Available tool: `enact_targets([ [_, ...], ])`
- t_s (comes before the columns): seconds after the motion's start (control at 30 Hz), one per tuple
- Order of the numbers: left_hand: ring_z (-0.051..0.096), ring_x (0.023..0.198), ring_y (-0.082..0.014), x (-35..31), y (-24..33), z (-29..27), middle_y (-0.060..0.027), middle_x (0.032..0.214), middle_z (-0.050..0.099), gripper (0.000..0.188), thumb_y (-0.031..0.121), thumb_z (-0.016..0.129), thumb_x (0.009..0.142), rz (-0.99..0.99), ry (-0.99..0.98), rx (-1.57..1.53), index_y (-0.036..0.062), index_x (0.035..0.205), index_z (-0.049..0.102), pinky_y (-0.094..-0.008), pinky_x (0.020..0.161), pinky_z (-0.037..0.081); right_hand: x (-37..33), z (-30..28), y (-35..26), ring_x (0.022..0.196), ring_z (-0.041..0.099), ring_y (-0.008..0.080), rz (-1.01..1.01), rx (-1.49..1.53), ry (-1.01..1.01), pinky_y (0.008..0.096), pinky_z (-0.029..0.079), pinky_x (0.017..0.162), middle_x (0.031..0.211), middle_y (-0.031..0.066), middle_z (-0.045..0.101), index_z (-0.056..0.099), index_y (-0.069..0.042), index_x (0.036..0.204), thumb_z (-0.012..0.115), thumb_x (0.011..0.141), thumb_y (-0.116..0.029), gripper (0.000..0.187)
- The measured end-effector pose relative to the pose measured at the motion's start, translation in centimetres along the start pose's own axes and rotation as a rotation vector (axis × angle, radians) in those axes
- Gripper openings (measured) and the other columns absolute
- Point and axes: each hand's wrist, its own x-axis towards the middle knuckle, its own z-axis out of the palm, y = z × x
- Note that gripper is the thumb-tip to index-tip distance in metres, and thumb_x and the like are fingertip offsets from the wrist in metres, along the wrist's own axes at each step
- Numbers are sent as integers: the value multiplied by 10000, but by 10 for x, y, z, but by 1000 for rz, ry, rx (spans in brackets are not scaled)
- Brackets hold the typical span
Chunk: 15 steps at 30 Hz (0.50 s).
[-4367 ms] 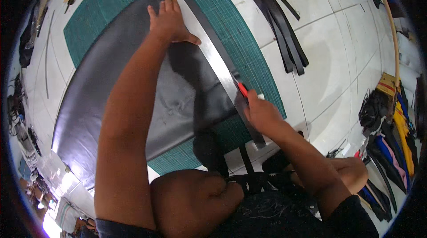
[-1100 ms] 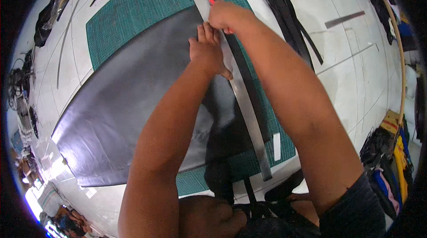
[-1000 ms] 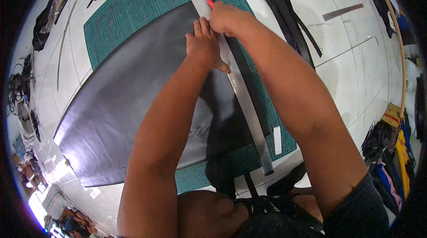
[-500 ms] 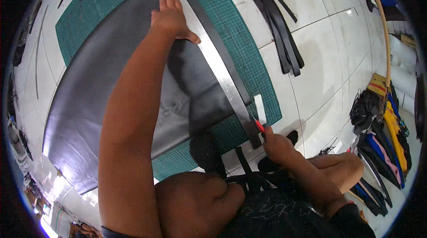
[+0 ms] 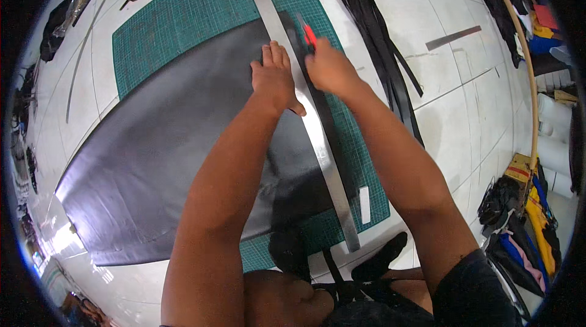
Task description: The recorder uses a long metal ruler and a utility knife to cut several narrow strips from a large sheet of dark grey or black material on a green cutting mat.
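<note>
Toward the far end of the green cutting mat [image 5: 165,31], close to its right edge, your right hand [image 5: 332,70] has the red utility knife [image 5: 310,36], fingers wrapped round the handle, blade pointing away from you. Half a second ago that hand was down by the mat's near right corner; it's come back up the length of the steel ruler [image 5: 326,162]. Left hand [image 5: 274,83] much as it was: flat, thumb splayed onto the ruler, palm over the black sheet [image 5: 201,107]. No visible shift of ruler against sheet; ruler's near end sticks past the mat's near edge over the floor tiles [image 5: 458,125]. Sheet lies under the ruler and runs off the mat's left side, with a narrow black strip [image 5: 333,138] showing right of the ruler. Reads to me as one knife pass finished and a reset to the far end. Can't tell if the strip is severed, or if the blade touches anything; it looks just right of the ruler, apart from it. Small white bar [image 5: 364,205] sits on the mat by the near right corner, out of your grip. Left-hand pressure matters most; a ruler slip would likely spoil the line.
</note>
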Motion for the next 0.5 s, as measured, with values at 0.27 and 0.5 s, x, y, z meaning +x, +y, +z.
enact_targets([
  [0.27, 96, 1497, -394, -2, -9, -2, -252, 1613, 43, 1493, 661, 873, 463, 16, -65, -15, 18, 1553, 83, -559, 1121, 302, 49, 5, -57, 1052, 642, 447, 50, -27, -72, 505, 478, 947, 1076, 326, 651, 440, 100, 1259, 529, 894, -226, 498],
  [0.5, 84, 1497, -401, 1, -5, -1, -255, 1613, 35, 1511, 680, 864, 454, 16, -71, -18, -5, 1547, 78, -569, 1127, 283, 61, -5, -60, 991, 680, 392, -44, -97, -207, 483, 527, 842, 1019, 299, 677, 548, 103, 1170, 539, 884, -167, 393],
])
